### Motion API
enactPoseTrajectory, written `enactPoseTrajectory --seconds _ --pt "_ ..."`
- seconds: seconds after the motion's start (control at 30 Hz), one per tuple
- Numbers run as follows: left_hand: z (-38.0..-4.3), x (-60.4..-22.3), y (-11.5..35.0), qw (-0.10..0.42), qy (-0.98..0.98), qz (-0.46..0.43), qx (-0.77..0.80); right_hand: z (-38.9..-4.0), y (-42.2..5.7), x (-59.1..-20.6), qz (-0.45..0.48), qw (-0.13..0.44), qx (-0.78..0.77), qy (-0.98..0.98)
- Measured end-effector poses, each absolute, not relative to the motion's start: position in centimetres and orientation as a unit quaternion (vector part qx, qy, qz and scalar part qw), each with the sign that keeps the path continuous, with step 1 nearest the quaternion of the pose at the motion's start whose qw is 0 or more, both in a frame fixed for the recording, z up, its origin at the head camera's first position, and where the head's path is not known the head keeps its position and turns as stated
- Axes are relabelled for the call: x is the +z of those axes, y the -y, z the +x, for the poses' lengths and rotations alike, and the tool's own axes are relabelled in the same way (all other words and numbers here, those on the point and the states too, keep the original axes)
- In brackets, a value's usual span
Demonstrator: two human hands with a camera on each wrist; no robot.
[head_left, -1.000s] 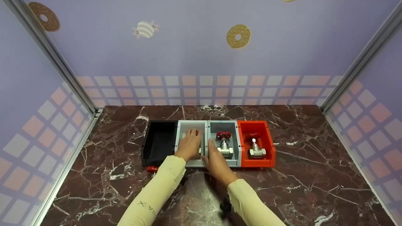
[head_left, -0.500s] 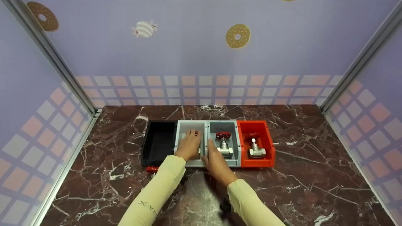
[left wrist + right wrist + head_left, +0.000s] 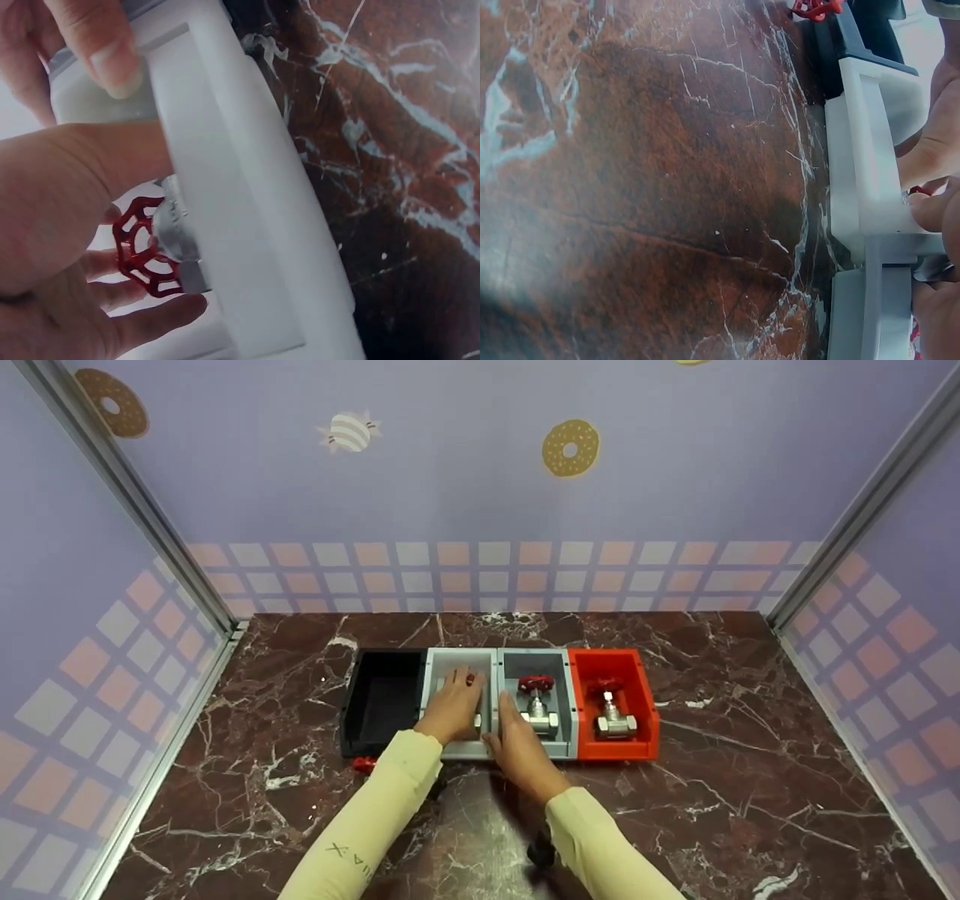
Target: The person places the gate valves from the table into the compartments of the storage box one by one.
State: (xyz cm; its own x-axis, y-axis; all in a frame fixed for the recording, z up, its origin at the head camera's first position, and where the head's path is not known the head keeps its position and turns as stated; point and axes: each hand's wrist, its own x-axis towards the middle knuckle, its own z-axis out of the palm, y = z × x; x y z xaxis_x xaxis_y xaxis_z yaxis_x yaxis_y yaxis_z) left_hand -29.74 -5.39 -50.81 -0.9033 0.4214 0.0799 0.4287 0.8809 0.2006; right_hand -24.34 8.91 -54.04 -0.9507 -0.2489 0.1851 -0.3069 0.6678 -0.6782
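Observation:
In the head view my left hand [image 3: 454, 705] reaches into the white bin [image 3: 459, 656]. Its fingers and thumb are around a metal valve, whose red handwheel [image 3: 146, 247] shows between them in the left wrist view. My right hand [image 3: 521, 750] straddles the touching walls of the white bin and the grey bin [image 3: 532, 664]. In the right wrist view, the right thumb [image 3: 930, 214] is on the white side and the fingers are on the grey side, pinching the wall. The grey bin holds a valve [image 3: 538, 716] with its red wheel toward the back.
A black bin [image 3: 390, 660] stands left of the white one; a red-orange bin [image 3: 652, 735] with another valve [image 3: 615, 724] stands at the right end. Before the black bin, a red handwheel [image 3: 364, 765] is partly hidden by the left sleeve. Patterned walls enclose the marble-look table [image 3: 720, 810].
The head view has shifted slightly. Both hands, the bins and the valves otherwise keep their places.

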Motion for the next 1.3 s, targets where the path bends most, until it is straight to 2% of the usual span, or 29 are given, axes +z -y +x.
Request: enactPoseTrajectory --seconds 0.33,0.63,0.93,1.3 --pt "-28.8 -49.0 5.7 -0.010 0.973 -0.213 -0.090 -24.4 -9.4 -53.7 0.137 0.024 0.398 0.907" --pt "-27.4 -47.9 6.3 0.014 0.972 -0.222 -0.081 -24.2 -9.5 -53.2 0.119 0.007 0.416 0.902" --pt "-26.1 -47.0 7.5 0.001 0.973 -0.212 -0.093 -24.0 -8.9 -52.0 0.106 0.014 0.398 0.911" --pt "-24.4 -46.4 9.0 0.060 0.969 -0.228 -0.076 -23.5 -8.0 -50.9 0.128 0.054 0.380 0.915"
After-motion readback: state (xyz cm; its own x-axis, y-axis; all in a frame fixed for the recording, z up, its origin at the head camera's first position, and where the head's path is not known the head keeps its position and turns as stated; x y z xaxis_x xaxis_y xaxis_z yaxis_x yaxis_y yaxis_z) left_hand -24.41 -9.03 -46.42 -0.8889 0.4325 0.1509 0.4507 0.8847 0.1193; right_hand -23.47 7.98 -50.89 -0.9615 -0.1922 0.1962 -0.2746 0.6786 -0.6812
